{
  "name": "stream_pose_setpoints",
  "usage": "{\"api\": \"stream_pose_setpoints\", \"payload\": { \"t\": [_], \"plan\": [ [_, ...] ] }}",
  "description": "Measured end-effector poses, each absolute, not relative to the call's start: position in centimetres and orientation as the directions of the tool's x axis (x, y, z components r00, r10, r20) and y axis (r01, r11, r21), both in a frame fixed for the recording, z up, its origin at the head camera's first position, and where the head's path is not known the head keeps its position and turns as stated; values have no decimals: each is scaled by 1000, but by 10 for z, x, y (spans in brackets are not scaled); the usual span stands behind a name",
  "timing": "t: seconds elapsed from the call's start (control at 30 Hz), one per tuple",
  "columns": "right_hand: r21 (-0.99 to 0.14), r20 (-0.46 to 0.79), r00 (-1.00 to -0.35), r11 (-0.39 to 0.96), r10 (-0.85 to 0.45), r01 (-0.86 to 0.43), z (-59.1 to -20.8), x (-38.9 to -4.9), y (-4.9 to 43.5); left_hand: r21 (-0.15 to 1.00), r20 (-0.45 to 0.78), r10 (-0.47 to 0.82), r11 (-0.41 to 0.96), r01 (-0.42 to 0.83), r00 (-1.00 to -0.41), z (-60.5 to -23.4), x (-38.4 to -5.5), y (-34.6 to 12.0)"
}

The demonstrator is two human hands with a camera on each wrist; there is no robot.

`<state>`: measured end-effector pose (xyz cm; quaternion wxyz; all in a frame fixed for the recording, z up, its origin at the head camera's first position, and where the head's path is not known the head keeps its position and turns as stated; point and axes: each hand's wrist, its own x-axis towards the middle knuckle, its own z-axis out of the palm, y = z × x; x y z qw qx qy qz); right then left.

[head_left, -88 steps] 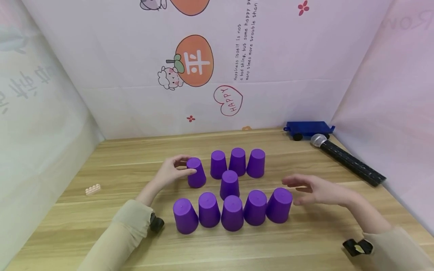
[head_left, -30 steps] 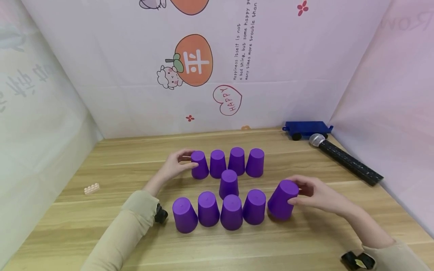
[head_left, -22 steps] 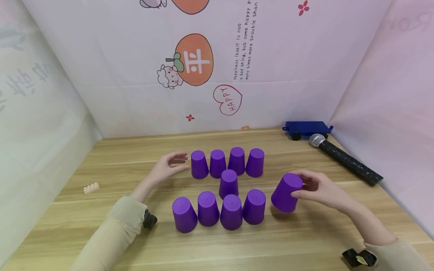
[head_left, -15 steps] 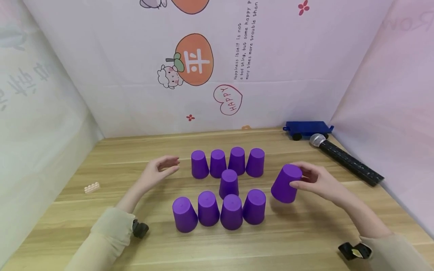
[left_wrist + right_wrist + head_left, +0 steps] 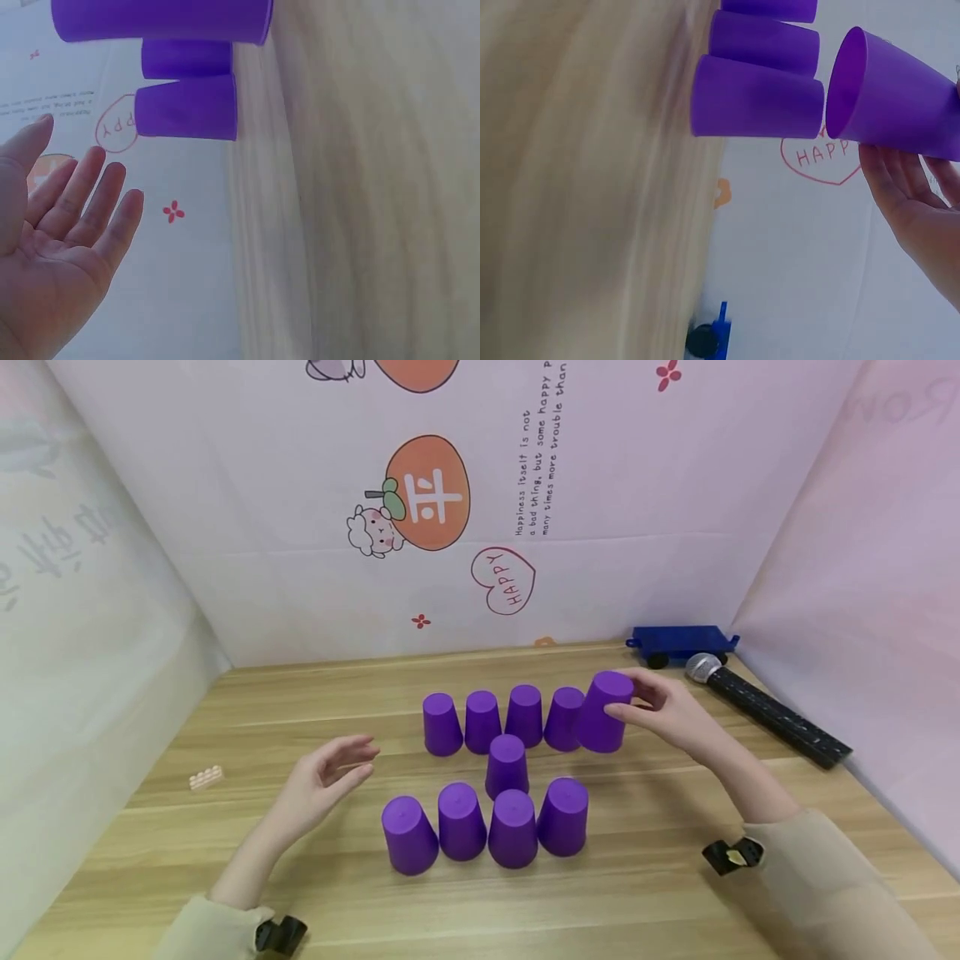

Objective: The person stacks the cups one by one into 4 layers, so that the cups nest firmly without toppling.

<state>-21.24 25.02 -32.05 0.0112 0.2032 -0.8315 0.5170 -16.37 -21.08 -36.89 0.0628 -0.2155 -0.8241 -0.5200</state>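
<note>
My right hand [image 5: 671, 714] grips an upside-down purple cup [image 5: 602, 714] by its side, thumb in front and fingers behind. That cup hangs clear of the table, and its open rim shows in the right wrist view. In the head view it overlaps the rightmost cup [image 5: 564, 720] of the back row. Several purple cups stand mouth down: a back row, one middle cup [image 5: 507, 768], and a front row ending in a right-hand cup [image 5: 563, 817]. My left hand [image 5: 318, 785] is held in the air left of the cups, fingers relaxed, holding nothing.
A blue toy wagon [image 5: 681, 645] stands at the back right, with a black microphone [image 5: 776, 714] lying beside it. A small pale studded block [image 5: 206, 777] lies on the left of the wooden table [image 5: 480, 918]. Printed white cloth [image 5: 300, 593] walls the back and sides.
My left hand slid a cup to the back row's left end, let go and drew back toward me. My right hand took the front row's rightmost cup, lifted it and carried it toward the back row.
</note>
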Motion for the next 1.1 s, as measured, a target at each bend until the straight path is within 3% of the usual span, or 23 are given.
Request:
{"api": "stream_pose_setpoints", "payload": {
  "t": [0.47, 1.1],
  "plan": [
    [-834, 214, -938, 448, -274, -321, -308, -253, 210, 866, 368, 363, 201, 457, -856, -368, -137, -199],
    [-819, 223, -928, 459, -298, -344, -310, -274, 190, 886, 239, 443, 266, 381, -864, -380, -123, -182]
  ]
}}
